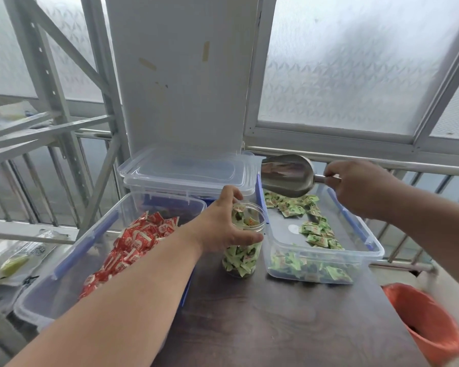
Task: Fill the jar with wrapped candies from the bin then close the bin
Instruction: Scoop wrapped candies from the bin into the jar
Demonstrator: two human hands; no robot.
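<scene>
Filling under way: left hand (224, 229) steadies the near-full jar (243, 250) at table centre; right hand (355, 186) grips the steel scoop (284, 174) (looks empty) over the right green-candy bin (366, 250); next, probably another dip.

Orange bucket (424, 324), perhaps, edge-cropped.

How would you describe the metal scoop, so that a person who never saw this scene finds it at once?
Start at the dark wooden table and find the clear bin of green wrapped candies on its right side. Above the far end of that bin, the right hand holds the scoop by its handle. It is the only shiny metal thing here; everything near it is clear plastic.
</scene>
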